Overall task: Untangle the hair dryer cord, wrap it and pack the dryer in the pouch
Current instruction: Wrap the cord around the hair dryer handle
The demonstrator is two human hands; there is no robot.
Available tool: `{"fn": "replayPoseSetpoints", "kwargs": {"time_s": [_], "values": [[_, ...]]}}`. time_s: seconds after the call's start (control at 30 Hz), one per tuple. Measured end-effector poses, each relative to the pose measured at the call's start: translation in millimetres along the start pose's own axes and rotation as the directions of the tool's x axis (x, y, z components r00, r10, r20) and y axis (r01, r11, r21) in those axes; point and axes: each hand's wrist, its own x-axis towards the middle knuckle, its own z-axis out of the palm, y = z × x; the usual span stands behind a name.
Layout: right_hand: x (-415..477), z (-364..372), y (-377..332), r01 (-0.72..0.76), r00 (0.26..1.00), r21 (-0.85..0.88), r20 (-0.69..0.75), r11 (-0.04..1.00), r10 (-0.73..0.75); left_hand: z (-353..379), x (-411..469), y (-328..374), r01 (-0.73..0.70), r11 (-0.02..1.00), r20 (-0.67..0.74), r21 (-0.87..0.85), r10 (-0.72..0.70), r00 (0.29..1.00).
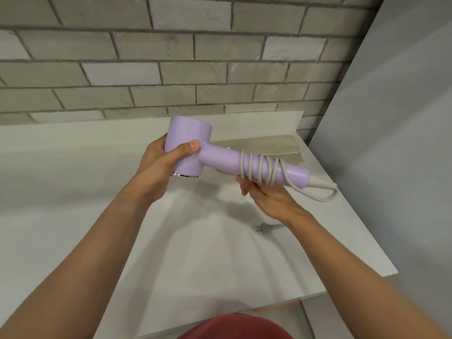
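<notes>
A lilac hair dryer (217, 156) is held in the air above a white counter, its handle pointing right. My left hand (161, 165) grips its round head. The grey cord (260, 168) is coiled several times around the handle and loops loose past the handle's end. My right hand (265, 195) is under the handle, fingers on the coils and holding the cord. The plug (265, 227) hangs below my right wrist. A beige pouch (271, 145) lies flat on the counter behind the dryer.
The white counter (97, 192) runs left and ends at a front edge (342, 287) on the right. A grey brick wall (171, 69) stands behind it and a plain grey wall (403, 143) on the right. Red clothing (234, 326) shows at the bottom.
</notes>
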Motion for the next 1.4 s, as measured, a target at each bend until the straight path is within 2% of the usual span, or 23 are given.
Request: {"fn": "replayPoseSetpoints", "kwargs": {"time_s": [0.03, 0.1, 0.27, 0.37, 0.5, 0.63, 0.73, 0.9, 1.03, 1.23, 1.4], "values": [[1.4, 5.7, 4.6, 0.131, 0.988, 0.016, -0.086, 0.991, -0.130, -0.1, 0.8, -1.5, -0.003, 1.000, -0.034, 0.001, 0.003, 0.999], [3.7, 7.8, 9.6, 0.239, 0.968, 0.039, -0.092, 0.970, -0.235, -0.4, 3.2, -3.2, -0.011, 1.000, -0.109, 0.014, 0.013, 0.994], [-17.6, 2.4, -15.7, 0.187, 0.977, 0.149, 0.074, 0.971, -0.199, -0.2, 8.8, -2.0, -0.012, 0.998, -0.235, 0.054, 0.024, 0.972], [-26.7, -5.9, -22.0, 0.173, 0.975, 0.101, 0.122, 0.980, -0.184, 1.7, 11.5, -0.1, -0.021, 0.993, -0.297, 0.119, 0.056, 0.953], [-44.8, -23.2, -34.4, 0.232, 0.959, -0.007, 0.169, 0.973, -0.227, 0.6, 15.5, 1.9, -0.030, 0.964, -0.346, 0.265, 0.124, 0.930], [-48.5, -49.7, -46.2, 0.323, 0.946, -0.207, 0.108, 0.924, -0.306, 0.4, 13.2, 1.2, -0.032, 0.941, -0.281, 0.337, 0.133, 0.951], [-41.7, -65.8, -44.5, 0.335, 0.937, -0.372, 0.039, 0.866, -0.346, -1.1, 11.2, -0.2, -0.013, 0.920, -0.183, 0.392, 0.092, 0.979], [-26.5, -87.3, -46.5, 0.416, 0.877, -0.512, 0.006, 0.751, -0.481, -5.8, 3.7, -2.8, -0.005, 0.895, -0.031, 0.446, 0.021, 0.999], [-11.1, -100.1, -40.0, 0.426, 0.858, -0.496, -0.044, 0.757, -0.511, -9.5, -3.2, 2.3, -0.007, 0.910, 0.077, 0.413, -0.028, 0.997], [10.7, -94.6, -19.3, 0.481, 0.839, -0.383, -0.059, 0.789, -0.540, -14.2, -9.6, 13.8, -0.022, 0.969, 0.203, 0.247, -0.030, 0.979], [13.8, -66.6, -2.0, 0.420, 0.880, -0.176, -0.162, 0.890, -0.447, -7.7, -6.5, 15.5, -0.002, 0.996, 0.226, 0.094, -0.019, 0.974]]}}
